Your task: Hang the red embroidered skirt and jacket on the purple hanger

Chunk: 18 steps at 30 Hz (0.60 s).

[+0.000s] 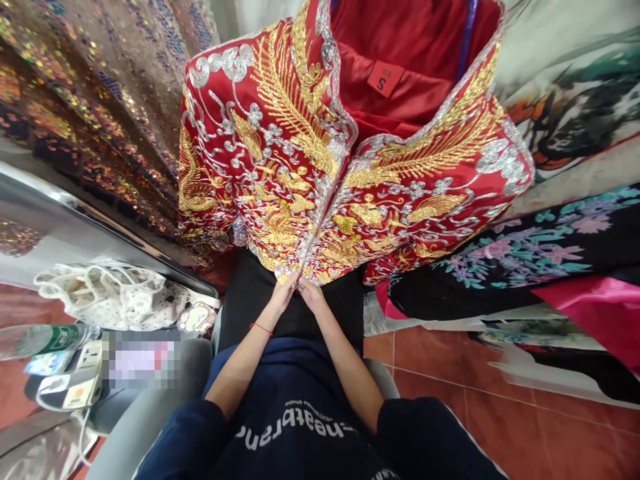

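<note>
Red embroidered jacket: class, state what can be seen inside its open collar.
Inside the jacket show plain red lining and a red size label marked S. The lining lower down is covered by the closed front panels.

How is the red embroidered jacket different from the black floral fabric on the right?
The red embroidered jacket hangs upright, and both hands, left hand and right hand, meet at its bottom front edge; the black floral fabric lies draped at the side, untouched. The jacket bears raised gold and silver embroidery; the fabric shows flat pink and teal flowers. Both are richly patterned.
</note>
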{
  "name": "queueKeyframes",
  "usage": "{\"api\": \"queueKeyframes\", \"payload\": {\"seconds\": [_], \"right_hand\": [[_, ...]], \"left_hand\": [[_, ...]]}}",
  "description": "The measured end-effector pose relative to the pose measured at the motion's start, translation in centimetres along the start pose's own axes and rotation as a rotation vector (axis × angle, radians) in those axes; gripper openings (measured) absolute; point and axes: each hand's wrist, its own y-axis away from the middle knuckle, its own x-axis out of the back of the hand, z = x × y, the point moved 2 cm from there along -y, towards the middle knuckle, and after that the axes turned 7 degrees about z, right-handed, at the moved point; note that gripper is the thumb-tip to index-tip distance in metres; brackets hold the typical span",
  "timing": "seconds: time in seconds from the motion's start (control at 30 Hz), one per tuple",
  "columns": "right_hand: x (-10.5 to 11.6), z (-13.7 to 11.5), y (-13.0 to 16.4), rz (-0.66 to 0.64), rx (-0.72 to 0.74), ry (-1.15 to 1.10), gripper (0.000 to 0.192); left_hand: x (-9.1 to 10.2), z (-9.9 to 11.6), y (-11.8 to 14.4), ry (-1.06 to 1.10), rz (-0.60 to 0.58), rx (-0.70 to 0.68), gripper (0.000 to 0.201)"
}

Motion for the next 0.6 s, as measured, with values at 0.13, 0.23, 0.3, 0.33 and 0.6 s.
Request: {"api": "queueKeyframes", "payload": {"seconds": [0.13,0.23,0.3,0.33,0.6], "right_hand": [[0.0,0.1,-0.1,0.004,-0.012,-0.009,0.034],[0.2,0.2,-0.2,0.010,-0.019,-0.005,0.031],[0.4,0.3,-0.4,0.019,-0.022,0.004,0.023],[0.5,0.4,-0.4,0.025,-0.023,0.009,0.019],[0.8,0.4,-0.4,0.049,0.002,0.017,0.017]], "left_hand": [[0.2,-0.1,-0.1,-0.008,-0.008,-0.007,0.045],[0.2,-0.4,-0.1,-0.006,0.000,-0.014,0.046],[0.3,-0.7,-0.1,0.000,0.013,-0.020,0.044],[0.2,-0.9,-0.1,0.004,0.020,-0.023,0.043],[0.1,-1.5,0.5,0.037,0.046,-0.007,0.044]]}}
